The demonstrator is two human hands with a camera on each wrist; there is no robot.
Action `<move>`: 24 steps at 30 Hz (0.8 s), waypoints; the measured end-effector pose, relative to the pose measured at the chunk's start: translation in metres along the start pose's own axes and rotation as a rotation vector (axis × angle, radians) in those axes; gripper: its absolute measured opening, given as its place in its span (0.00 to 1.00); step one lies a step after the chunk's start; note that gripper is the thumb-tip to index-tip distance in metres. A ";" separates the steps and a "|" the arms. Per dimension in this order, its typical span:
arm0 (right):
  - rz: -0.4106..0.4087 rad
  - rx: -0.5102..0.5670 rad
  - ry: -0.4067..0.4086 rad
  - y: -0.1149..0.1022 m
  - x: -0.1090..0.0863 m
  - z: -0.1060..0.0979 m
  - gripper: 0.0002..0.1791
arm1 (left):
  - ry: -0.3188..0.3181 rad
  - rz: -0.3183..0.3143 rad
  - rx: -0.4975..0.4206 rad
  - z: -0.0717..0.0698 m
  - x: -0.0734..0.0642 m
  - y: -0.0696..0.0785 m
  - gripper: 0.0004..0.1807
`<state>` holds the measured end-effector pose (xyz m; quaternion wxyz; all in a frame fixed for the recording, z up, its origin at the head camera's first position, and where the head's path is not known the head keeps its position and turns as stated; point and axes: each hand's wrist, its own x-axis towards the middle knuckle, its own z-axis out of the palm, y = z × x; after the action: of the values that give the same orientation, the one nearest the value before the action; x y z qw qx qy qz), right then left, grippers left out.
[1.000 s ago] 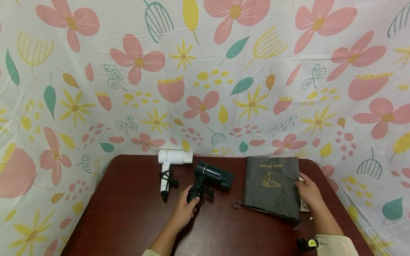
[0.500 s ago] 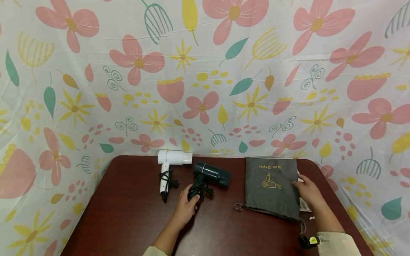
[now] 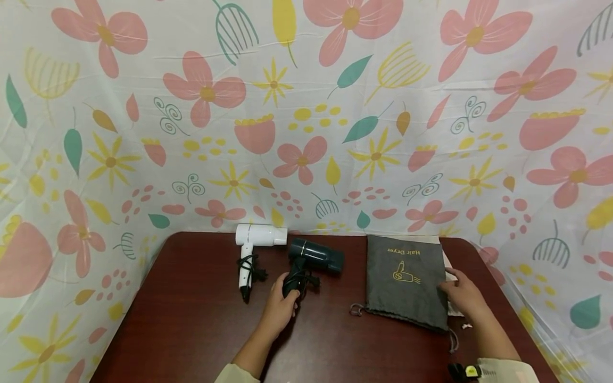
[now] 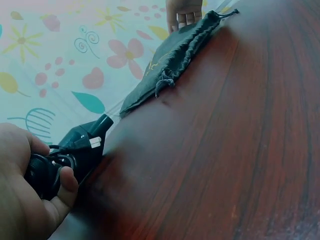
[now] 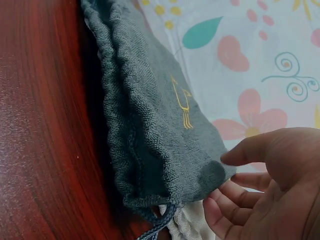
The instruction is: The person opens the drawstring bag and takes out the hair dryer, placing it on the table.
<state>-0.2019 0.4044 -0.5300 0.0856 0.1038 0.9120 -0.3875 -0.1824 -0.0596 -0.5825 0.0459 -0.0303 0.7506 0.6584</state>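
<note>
My left hand (image 3: 280, 306) grips the handle of a dark green hair dryer (image 3: 316, 256), its black cord and plug bunched around the handle. The left wrist view shows the plug's pale prongs (image 4: 95, 142) beside the thumb. At the right lies a grey drawstring bag (image 3: 404, 306) with "Hair Dryer" and a dryer outline in yellow, upside down to me. My right hand (image 3: 464, 295) holds its right edge, thumb on the upper side and fingers curled around underneath. A whitish cloth (image 5: 195, 220) shows from below the grey bag; most of it is hidden.
A white hair dryer (image 3: 261, 235) with its cord wrapped round the handle lies at the back left of the dark red wooden table (image 3: 191, 330). Behind the table hangs a floral curtain (image 3: 306, 122). Drawstring ends (image 3: 452, 340) trail from the bag.
My right hand has slid slightly down the bag's edge. More of the whitish cloth shows at the grey bag's upper right. The dark hair dryer has turned slightly in my left hand.
</note>
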 end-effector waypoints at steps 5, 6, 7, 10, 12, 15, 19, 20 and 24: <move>-0.041 -0.015 0.044 0.001 -0.001 0.000 0.37 | -0.032 0.001 -0.022 0.002 0.001 0.004 0.38; -0.055 -0.032 0.056 0.001 0.000 0.000 0.36 | -0.039 0.004 -0.027 0.002 0.001 0.004 0.38; -0.069 -0.047 0.069 0.001 -0.001 -0.001 0.36 | -0.045 0.006 -0.029 0.003 0.001 0.004 0.39; -0.114 -0.111 0.129 -0.001 -0.001 -0.003 0.34 | -0.051 0.026 -0.007 0.004 0.000 0.003 0.43; -0.135 -0.130 0.166 -0.003 0.000 -0.003 0.32 | -0.058 0.039 0.008 0.004 -0.001 0.002 0.45; -0.151 -0.141 0.211 -0.007 0.000 -0.005 0.29 | -0.087 0.043 0.016 0.004 -0.001 0.001 0.48; -0.167 -0.149 0.251 -0.012 0.002 -0.009 0.26 | -0.141 0.036 0.005 0.004 0.000 0.000 0.48; -0.168 -0.150 0.259 -0.012 0.003 -0.010 0.25 | -0.148 0.037 0.004 0.003 0.000 -0.001 0.48; -0.155 -0.153 0.283 -0.014 0.007 -0.012 0.23 | -0.137 0.072 0.065 0.002 0.000 -0.003 0.47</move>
<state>-0.2130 0.4044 -0.5136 -0.0661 0.0798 0.9470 -0.3041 -0.1819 -0.0578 -0.5853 0.0744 0.0436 0.7674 0.6353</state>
